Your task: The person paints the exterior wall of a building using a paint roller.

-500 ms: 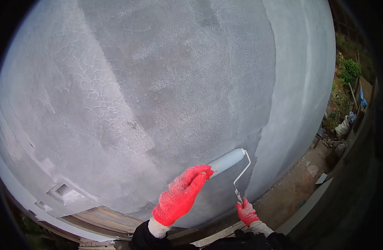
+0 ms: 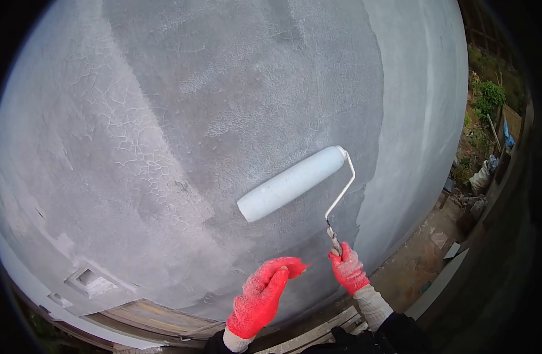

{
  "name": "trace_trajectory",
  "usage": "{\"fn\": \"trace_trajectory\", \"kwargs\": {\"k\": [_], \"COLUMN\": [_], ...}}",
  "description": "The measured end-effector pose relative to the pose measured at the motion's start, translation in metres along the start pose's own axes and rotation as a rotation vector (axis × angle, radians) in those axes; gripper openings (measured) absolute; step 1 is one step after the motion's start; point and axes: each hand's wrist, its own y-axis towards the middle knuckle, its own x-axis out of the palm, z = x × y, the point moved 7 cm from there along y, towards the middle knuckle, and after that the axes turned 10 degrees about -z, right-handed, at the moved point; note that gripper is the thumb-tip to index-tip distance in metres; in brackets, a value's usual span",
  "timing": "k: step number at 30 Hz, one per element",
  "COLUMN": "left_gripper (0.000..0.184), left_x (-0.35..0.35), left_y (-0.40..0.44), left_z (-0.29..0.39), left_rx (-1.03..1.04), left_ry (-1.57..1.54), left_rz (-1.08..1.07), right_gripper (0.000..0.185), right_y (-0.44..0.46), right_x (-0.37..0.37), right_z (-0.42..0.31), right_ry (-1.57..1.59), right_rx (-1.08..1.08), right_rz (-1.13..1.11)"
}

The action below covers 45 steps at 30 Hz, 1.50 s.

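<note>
Well, roller (image 2: pixel 291 184) (pale) in right hand (image 2: pixel 349 268).

1 camera, worn on the person's head, looks forward and down in a wide, curved view, facing the grey wall (image 2: pixel 271 106) from close by, with the left hand (image 2: pixel 260 300) and right hand (image 2: pixel 349 270) nearer the lens, low in view.

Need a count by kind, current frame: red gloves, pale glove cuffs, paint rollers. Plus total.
Red gloves: 2
Pale glove cuffs: 2
Paint roller: 1
Total: 5
</note>
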Motion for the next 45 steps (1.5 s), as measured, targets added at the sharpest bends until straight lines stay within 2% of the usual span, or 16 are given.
{"fn": "trace_trajectory", "kwargs": {"k": [6,8,9,11,13,18,23,27,29,33,37,38,41,43,44,45], "left_gripper": [0.03,0.032,0.031,0.032,0.031,0.029,0.028,0.028,0.028,0.027,0.029,0.029,0.029,0.03,0.03,0.029], "left_x": [-0.004,0.0,0.0,0.003,0.004,0.01,0.009,0.003,-0.004,-0.015,-0.025,-0.032,-0.038,-0.041,-0.042,-0.046], "left_y": [-0.017,-0.023,-0.022,-0.016,-0.01,-0.01,-0.019,-0.034,-0.041,-0.06,-0.09,-0.096,-0.107,-0.109,-0.112,-0.116], "left_z": [-0.013,-0.01,-0.015,-0.016,-0.017,-0.004,0.012,0.017,0.017,0.012,0.042,0.045,0.055,0.055,0.056,0.056], "left_rx": [-0.058,0.003,0.029,0.05,0.056,0.143,0.185,0.191,0.217,0.211,0.247,0.26,0.337,0.338,0.342,0.32], "left_ry": [0.031,-0.104,-0.14,-0.168,-0.133,-0.225,-0.185,-0.174,-0.149,-0.251,-0.01,-0.02,0.171,0.166,0.168,0.182], "left_rz": [-0.025,0.041,0.077,0.048,-0.007,-0.047,-0.037,-0.011,0.007,0.013,0.002,0.052,0.038,0.049,0.039,0.068], "right_gripper": [0.027,0.049,0.049,0.037,0.026,0.021,0.03,0.032,0.04,0.026,0.041,0.036,0.037,0.044,0.055,0.058], "right_y": [-0.1,-0.099,-0.091,-0.067,-0.025,0.069,0.154,0.153,0.138,0.094,0.078,0.037,0.029,0.0,0.096,0.1], "right_x": [0.054,0.042,0.037,0.019,0.004,-0.065,-0.113,-0.13,-0.128,-0.09,-0.017,-0.016,-0.008,-0.025,-0.027,-0.032], "right_z": [0.154,0.124,0.108,0.062,0.017,-0.203,-0.38,-0.438,-0.42,-0.293,-0.069,-0.076,-0.07,-0.17,-0.088,-0.135], "right_ry": [-0.075,-0.126,-0.122,-0.237,-0.116,-0.064,-0.091,-0.108,-0.046,0.119,-0.045,-0.081,-0.046,-0.029,0.077,0.188], "right_rx": [0.25,0.395,0.366,0.101,0.027,-0.329,-0.473,-0.511,-0.419,-0.223,-0.308,-0.367,-0.244,-0.618,-0.581,-0.417], "right_rz": [-0.112,-0.344,-0.334,-0.138,-0.016,0.123,0.215,0.232,0.199,0.108,0.162,0.008,-0.05,0.217,0.224,0.157]}}
